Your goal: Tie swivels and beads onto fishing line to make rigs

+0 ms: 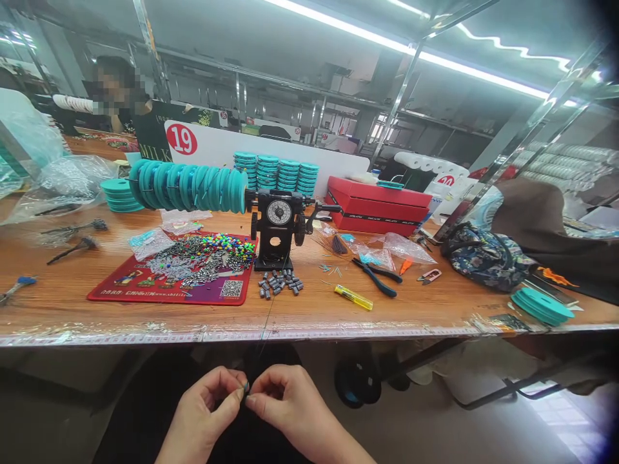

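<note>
My left hand (210,409) pinches a small bluish piece (246,386) between thumb and forefinger, below the table's front edge. Close beside it, my right hand (285,396) is also closed in a pinch; what it holds is too small to make out. A thin dark line (267,319) runs from near the fingertips up over the table edge toward the black winding device (278,225). That device has a round dial and a crank, and a row of teal spools (188,185) sits on its shaft. Grey cylindrical pieces (280,283) lie in front of its base.
A red mat (169,293) bears beads and small metal parts. Right of the device lie a yellow tool (354,297), dark pliers (374,277) and a red box (377,206). Teal spools (541,306) and a patterned cloth bundle (486,258) are farther right. A person (116,87) is at back left.
</note>
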A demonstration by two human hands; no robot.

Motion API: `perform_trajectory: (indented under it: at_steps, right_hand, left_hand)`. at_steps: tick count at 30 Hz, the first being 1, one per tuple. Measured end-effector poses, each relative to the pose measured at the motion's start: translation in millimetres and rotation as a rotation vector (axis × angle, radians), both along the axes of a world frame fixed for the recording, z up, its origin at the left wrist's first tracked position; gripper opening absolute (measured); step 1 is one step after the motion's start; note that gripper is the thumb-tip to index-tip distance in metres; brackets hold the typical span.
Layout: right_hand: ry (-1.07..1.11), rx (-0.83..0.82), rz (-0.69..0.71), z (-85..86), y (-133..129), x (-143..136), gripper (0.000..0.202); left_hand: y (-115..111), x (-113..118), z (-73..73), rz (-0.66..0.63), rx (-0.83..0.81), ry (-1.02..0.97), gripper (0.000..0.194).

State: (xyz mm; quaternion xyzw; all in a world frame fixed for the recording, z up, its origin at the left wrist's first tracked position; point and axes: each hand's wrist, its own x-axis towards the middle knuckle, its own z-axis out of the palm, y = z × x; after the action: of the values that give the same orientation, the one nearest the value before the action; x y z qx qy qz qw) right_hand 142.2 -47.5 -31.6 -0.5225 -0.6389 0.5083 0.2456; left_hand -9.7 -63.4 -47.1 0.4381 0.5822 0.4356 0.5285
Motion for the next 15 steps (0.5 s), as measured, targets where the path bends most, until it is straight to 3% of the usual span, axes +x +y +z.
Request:
perform_trajectory:
  at_steps: [8, 15]
  right_hand:
    - [0.404, -0.336, -0.079, 2.9, 2.8, -0.6, 0.011]
    - [0.570, -0.391, -0.226, -4.4, -1.5, -8.2, 0.022]
  left_hand:
    - [0.9, 2.8, 2.2, -0.019, -0.009, -0.027, 0.019]
    - [-1.7, 2.8, -0.2, -0.007, -0.052, -0.082, 0.023]
